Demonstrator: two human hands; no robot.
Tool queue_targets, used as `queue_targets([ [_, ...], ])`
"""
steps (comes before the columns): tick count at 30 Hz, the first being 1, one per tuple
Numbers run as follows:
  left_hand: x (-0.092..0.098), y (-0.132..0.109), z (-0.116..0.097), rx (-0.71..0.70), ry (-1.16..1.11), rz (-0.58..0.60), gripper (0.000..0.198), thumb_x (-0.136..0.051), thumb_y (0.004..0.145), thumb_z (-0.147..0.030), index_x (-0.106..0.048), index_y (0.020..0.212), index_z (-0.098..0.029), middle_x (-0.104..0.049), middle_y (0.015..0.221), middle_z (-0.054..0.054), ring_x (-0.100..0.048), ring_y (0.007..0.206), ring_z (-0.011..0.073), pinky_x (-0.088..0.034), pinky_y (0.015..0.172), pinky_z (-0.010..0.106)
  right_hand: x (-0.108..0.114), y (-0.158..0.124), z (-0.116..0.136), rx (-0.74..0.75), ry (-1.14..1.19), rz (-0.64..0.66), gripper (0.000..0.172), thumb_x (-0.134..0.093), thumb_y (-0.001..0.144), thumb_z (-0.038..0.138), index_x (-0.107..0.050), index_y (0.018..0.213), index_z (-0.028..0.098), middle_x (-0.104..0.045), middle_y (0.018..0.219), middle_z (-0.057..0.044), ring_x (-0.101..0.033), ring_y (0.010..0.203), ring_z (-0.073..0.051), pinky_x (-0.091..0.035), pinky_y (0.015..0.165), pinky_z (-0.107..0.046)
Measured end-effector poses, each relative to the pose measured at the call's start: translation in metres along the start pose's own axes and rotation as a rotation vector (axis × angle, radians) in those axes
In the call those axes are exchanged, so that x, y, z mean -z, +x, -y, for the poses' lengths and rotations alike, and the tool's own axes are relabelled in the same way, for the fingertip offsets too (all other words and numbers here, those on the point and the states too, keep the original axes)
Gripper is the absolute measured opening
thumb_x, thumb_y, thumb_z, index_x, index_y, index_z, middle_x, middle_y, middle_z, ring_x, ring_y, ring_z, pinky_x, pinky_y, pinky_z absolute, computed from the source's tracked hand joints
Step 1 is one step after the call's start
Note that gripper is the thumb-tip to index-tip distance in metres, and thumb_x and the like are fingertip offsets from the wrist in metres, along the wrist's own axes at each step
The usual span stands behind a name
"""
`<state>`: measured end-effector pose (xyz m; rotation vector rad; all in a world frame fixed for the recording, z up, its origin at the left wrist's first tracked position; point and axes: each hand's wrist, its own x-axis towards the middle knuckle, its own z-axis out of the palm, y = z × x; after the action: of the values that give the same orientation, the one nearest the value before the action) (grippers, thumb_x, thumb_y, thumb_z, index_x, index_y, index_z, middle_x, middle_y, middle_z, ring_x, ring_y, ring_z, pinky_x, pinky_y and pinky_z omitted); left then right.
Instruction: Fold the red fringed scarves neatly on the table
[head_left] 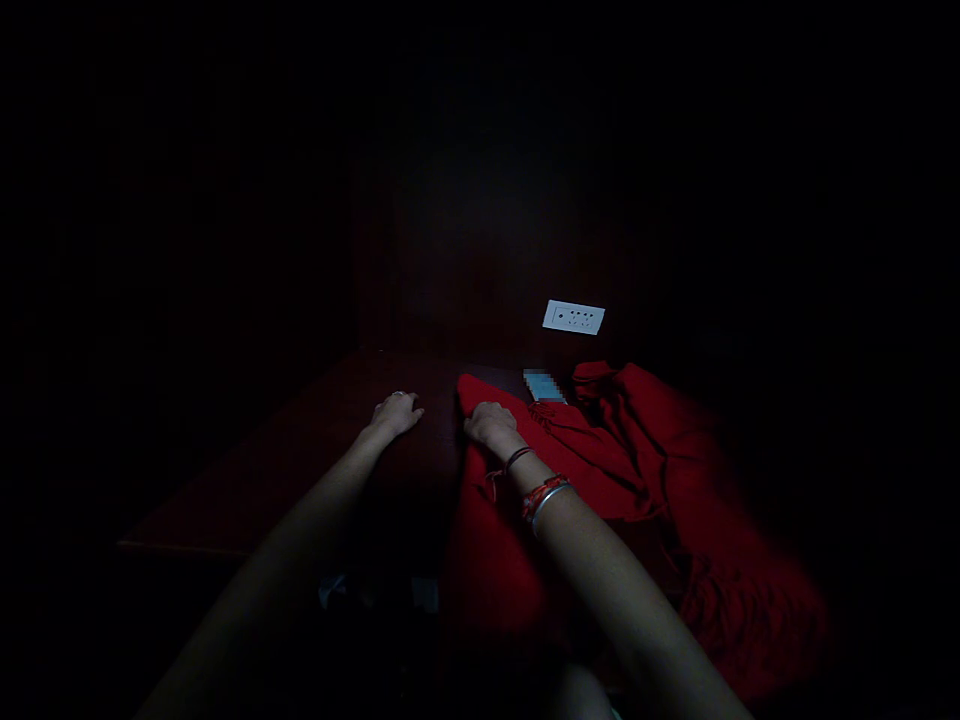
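A red fringed shawl (600, 450) lies spread and bunched over the right side of a dark tabletop, part of it hanging over the front edge. My right hand (491, 424), with bracelets at the wrist, is closed on the shawl near its left edge; the fingertips are hidden. My left hand (397, 413) rests on the bare dark tabletop (300, 440), left of the shawl and apart from it. It wears a ring, the thumb stands away from the fingers, and nothing shows in it.
A white socket plate (574, 317) is on the dark wall behind the table. A pale, pixelated flat object (544, 386) lies by the shawl's far edge. Below the table's front edge, pale shapes (424, 594) show dimly. Much of the surroundings is too dark to make out.
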<state>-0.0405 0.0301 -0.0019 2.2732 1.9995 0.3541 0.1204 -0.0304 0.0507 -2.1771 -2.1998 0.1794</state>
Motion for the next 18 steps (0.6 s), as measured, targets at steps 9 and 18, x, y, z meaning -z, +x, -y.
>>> queue_targets([
  [9, 0.005, -0.003, 0.003, 0.014, -0.084, -0.083, 0.035, -0.037, 0.078, -0.029, -0.051, 0.106, -0.015, -0.054, 0.108, 0.009, -0.050, 0.098, 0.0188, -0.039, 0.081, 0.027, 0.004, 0.002, 0.010, -0.068, 0.252, -0.023, 0.023, -0.048, 0.069, 0.010, -0.061, 0.088, 0.010, -0.060, 0.094, -0.015, -0.054, 0.091, -0.027, -0.045, 0.071, -0.037],
  [18, -0.008, 0.000, -0.015, -0.171, -0.111, -0.188, 0.031, -0.037, 0.077, -0.025, -0.055, 0.100, -0.015, -0.058, 0.101, 0.008, -0.052, 0.094, 0.0179, -0.039, 0.082, 0.026, 0.088, -0.028, -0.147, -0.124, 0.723, -0.264, 0.015, -0.040, 0.071, 0.020, -0.052, 0.063, 0.016, -0.053, 0.050, -0.001, -0.049, 0.048, -0.012, -0.041, 0.046, -0.021],
])
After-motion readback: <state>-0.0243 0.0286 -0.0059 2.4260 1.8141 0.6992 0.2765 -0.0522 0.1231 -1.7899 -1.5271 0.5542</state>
